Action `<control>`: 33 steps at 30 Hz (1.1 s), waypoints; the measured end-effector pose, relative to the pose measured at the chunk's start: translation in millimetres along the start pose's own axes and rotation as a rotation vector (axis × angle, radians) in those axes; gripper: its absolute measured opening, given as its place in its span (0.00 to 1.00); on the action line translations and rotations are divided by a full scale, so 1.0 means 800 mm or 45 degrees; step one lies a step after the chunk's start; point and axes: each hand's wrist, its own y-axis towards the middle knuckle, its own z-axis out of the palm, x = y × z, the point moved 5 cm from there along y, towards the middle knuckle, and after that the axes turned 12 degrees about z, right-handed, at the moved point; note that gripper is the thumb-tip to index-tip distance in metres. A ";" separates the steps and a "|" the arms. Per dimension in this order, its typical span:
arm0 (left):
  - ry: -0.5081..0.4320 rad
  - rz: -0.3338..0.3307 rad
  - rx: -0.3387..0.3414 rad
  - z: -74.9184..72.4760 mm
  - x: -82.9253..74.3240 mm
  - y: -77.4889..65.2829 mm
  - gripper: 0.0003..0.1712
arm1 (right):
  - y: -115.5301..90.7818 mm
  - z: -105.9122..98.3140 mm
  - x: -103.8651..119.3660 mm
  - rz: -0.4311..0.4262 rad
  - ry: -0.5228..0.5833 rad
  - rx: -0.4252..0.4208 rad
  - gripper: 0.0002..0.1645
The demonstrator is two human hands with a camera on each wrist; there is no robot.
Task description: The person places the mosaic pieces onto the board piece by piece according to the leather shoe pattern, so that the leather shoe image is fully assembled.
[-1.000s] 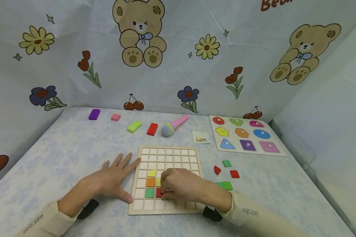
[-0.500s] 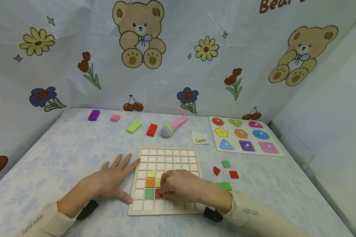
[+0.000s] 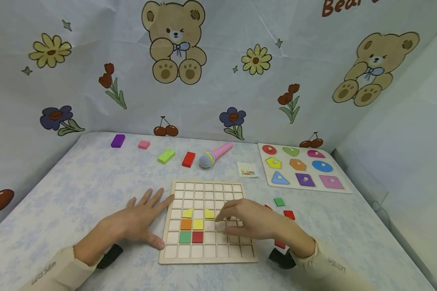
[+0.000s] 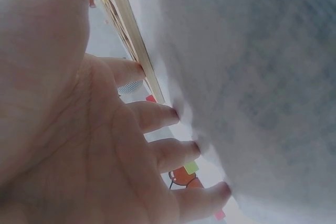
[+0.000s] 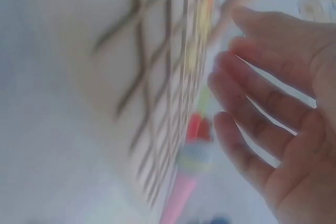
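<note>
A wooden grid board (image 3: 209,260) lies on the table, with a green tile (image 3: 185,237), a red tile (image 3: 198,237), an orange tile (image 3: 186,224) and a yellow square tile (image 3: 198,224) set in its cells. Two yellow curved-edge tiles (image 3: 187,213) sit one row farther back, a cell apart. My left hand (image 3: 140,222) is spread flat, its thumb and index finger touching the board's left edge. Over the right half of the board hovers my right hand (image 3: 249,218), fingers loosely bent and holding nothing, as the right wrist view also shows.
Right of the board lie loose tiles, among them a green tile (image 3: 279,201) and a red tile (image 3: 289,214), partly behind my right arm. Farther back are a toy microphone (image 3: 215,155), a pattern card (image 3: 247,170), a shape puzzle board (image 3: 302,167) and several coloured blocks (image 3: 166,156).
My right hand has let go of the red tile, which now lies in its cell, and has moved right, uncovering the second yellow curved-edge tile. My left hand stays in place.
</note>
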 end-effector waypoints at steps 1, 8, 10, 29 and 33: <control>0.000 0.002 0.001 0.000 0.000 0.000 0.75 | -0.007 -0.004 -0.012 0.039 0.034 -0.016 0.15; 0.019 0.009 0.006 -0.002 -0.002 0.003 0.75 | -0.058 -0.025 -0.098 0.215 0.260 -0.123 0.19; 0.025 0.006 0.006 -0.002 -0.002 0.003 0.75 | -0.069 -0.029 -0.122 0.256 0.348 -0.110 0.20; 0.002 0.014 -0.005 -0.001 0.001 0.003 0.75 | -0.108 -0.028 -0.251 0.591 0.664 0.156 0.21; 0.000 0.018 0.000 0.000 0.001 0.004 0.75 | -0.109 -0.024 -0.247 0.564 0.584 0.151 0.20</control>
